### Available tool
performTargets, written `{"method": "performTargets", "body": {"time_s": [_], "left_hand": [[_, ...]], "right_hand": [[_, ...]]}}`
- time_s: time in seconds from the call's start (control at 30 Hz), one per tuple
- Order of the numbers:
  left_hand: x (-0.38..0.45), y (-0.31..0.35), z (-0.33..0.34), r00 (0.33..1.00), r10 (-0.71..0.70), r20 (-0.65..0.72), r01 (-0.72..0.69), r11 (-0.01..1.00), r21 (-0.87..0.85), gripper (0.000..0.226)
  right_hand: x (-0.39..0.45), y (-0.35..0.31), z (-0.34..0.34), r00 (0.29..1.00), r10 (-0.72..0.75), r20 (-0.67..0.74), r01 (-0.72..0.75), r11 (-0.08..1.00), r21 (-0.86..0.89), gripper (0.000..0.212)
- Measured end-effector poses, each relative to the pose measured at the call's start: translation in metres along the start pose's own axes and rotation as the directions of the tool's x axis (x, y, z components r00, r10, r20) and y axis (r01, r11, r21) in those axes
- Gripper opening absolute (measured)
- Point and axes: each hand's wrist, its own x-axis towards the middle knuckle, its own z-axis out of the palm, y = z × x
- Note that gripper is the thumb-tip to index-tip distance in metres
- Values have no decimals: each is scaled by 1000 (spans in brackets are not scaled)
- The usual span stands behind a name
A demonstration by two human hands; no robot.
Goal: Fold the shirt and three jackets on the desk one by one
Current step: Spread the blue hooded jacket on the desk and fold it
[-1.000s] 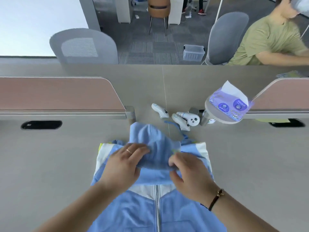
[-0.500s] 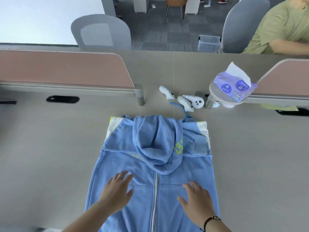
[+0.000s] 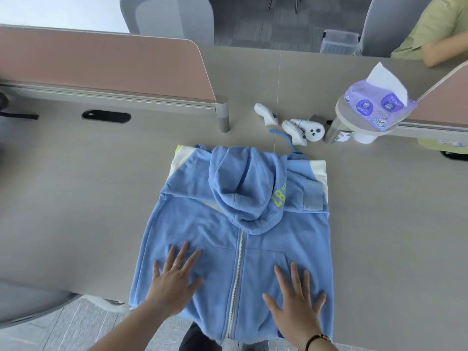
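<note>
A light blue zip-up hooded jacket [image 3: 253,239] lies front side up on the grey desk [image 3: 76,198], its hem hanging over the near edge. Both sleeves are folded in across the chest and the hood [image 3: 243,191] is folded down over them. My left hand [image 3: 174,277] lies flat with fingers spread on the jacket's left front panel. My right hand [image 3: 296,297] lies flat the same way on the right panel near the pocket. Neither hand grips the cloth. The other garments are not in view.
Three white handheld controllers [image 3: 293,125] lie just beyond the hood. A purple tissue pack [image 3: 374,105] sits on a round stand at the right. Pink divider panels [image 3: 101,67] run across the desk. A person in a green shirt [image 3: 435,29] sits at the far right.
My hands let go of the hood after folding it down and slid toward me to the jacket's lower front, where they now lie flat. The camera tilted down and nearer.
</note>
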Motion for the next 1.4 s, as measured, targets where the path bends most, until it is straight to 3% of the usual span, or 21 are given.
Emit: {"method": "performTargets", "body": {"time_s": [0.13,0.3,0.47,0.53,0.6,0.9,0.97,1.03,1.1,1.2,1.27,1.4], "left_hand": [[-9,-10,13,1000,30,-3,-30,998,53,83],[-16,-16,21,1000,24,-18,-22,997,69,95],[-25,-14,30,995,-35,-90,35,999,-8,100],[-37,-12,34,996,-30,-82,32,999,22,106],[-50,-12,37,998,18,-58,-13,996,87,110],[-84,-38,44,998,25,-55,-18,993,115,77],[-83,-46,46,995,-38,-87,41,998,40,76],[-81,-56,46,973,-184,-141,157,971,-179,75],[-77,-67,45,915,-363,-179,250,854,-456,71],[-68,-76,43,843,-516,-153,306,694,-652,72],[-66,-75,43,833,-524,-178,273,668,-693,71],[-68,-70,43,812,-551,-193,222,597,-771,63]], "right_hand": [[-5,11,8,996,-91,12,92,990,-108,88],[-19,26,22,987,-161,30,163,970,-179,72],[-29,31,24,990,-142,-6,140,983,-121,72],[-34,37,28,985,-161,-67,153,982,-113,80],[-43,41,30,985,-154,-82,150,987,-58,74],[-82,50,33,991,-88,-98,98,990,101,64],[-88,52,35,989,4,-149,23,983,181,63],[-94,52,35,952,129,-278,-35,948,317,57],[-96,50,33,870,325,-372,-96,850,518,47],[-87,49,25,804,536,-258,-197,649,735,51],[-79,51,23,813,544,-207,-189,582,791,62],[-77,43,31,837,489,-246,-107,587,803,60]]}}
